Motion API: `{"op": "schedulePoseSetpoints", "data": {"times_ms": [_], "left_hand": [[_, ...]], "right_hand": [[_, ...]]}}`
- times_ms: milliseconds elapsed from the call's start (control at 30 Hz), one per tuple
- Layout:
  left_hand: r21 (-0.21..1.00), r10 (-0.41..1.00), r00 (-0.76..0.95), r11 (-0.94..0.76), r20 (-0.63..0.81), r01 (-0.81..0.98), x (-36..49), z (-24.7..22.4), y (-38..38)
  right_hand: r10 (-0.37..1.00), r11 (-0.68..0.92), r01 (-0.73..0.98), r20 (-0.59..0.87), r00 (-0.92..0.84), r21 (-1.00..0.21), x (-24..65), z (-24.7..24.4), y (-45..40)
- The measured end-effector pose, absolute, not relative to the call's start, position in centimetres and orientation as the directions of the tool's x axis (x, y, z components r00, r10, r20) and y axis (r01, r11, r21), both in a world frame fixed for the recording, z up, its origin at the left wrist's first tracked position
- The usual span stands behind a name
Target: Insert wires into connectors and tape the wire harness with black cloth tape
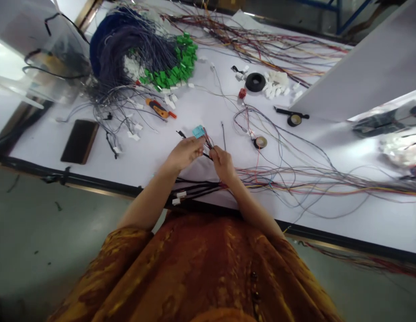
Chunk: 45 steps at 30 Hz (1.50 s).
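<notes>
**Two grips closed at a teal wire connector (198, 131)**

Left-hand grip (185, 153), fingers pressed together against the connector's lower edge; right-hand grip (223, 164), just beside it, pinched on black wires (208, 150). Connector held ahead of both, slightly nearer the left, long axis tilted across the view, above a black wire bundle (194, 191) on the white table (201, 105).

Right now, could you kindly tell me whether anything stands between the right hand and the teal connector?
Yes, a little: the fingertips of the left hand reach in just below the teal connector, and a few dark wires cross the short gap to the right hand.
</notes>
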<state>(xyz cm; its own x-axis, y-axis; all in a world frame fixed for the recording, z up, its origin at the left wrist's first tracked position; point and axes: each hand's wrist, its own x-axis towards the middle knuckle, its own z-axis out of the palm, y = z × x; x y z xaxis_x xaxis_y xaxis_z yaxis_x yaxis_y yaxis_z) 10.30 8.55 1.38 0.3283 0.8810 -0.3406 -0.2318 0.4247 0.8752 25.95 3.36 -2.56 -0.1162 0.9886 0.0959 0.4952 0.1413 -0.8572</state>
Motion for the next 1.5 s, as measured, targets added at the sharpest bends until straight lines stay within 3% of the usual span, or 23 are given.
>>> {"op": "schedulePoseSetpoints", "data": {"times_ms": [133, 400, 633, 767, 900, 1200, 1367, 1433, 1500], "left_hand": [[0.833, 0.851, 0.364, 0.484, -0.378, -0.269, 11.1, 0.4, 8.0], [0.922, 0.888, 0.374, 0.348, -0.266, -0.169, 11.2, -1.0, 9.6], [0.957, 0.896, 0.388, 0.274, -0.218, -0.096, 11.3, -0.7, 9.2], [0.948, 0.895, 0.382, 0.296, -0.231, -0.12, 11.5, -0.6, 9.2], [0.947, 0.896, 0.379, 0.297, -0.232, -0.123, 11.4, -0.7, 9.3], [0.941, 0.896, 0.378, 0.308, -0.235, -0.143, 11.4, -0.9, 9.5], [0.953, 0.91, 0.346, 0.283, -0.231, -0.109, 11.0, -0.7, 9.4], [0.959, 0.919, 0.324, 0.268, -0.225, -0.092, 10.7, -0.4, 9.3], [0.966, 0.934, 0.29, 0.245, -0.211, -0.086, 10.4, -0.2, 9.1]], "right_hand": [[0.99, 0.121, 0.514, 0.066, -0.125, -0.849, 25.8, -2.8, 3.5], [0.979, 0.07, 0.495, -0.036, -0.201, -0.866, 27.0, -1.2, 4.2], [0.993, -0.023, 0.236, -0.049, -0.107, -0.972, 27.7, 2.9, 10.6], [0.975, -0.103, 0.163, -0.132, -0.18, -0.981, 26.0, 3.6, 13.1], [0.968, -0.215, 0.042, -0.218, -0.12, -0.976, 24.9, 3.3, 13.1], [0.962, -0.26, -0.015, -0.258, -0.086, -0.966, 24.2, 3.0, 12.8], [0.982, -0.172, 0.05, -0.175, -0.065, -0.984, 24.4, 3.0, 12.5], [0.997, -0.053, 0.173, -0.06, -0.037, -0.983, 25.4, 3.0, 11.4], [0.992, 0.026, 0.356, -0.019, -0.121, -0.934, 26.5, 3.0, 9.7]]}}
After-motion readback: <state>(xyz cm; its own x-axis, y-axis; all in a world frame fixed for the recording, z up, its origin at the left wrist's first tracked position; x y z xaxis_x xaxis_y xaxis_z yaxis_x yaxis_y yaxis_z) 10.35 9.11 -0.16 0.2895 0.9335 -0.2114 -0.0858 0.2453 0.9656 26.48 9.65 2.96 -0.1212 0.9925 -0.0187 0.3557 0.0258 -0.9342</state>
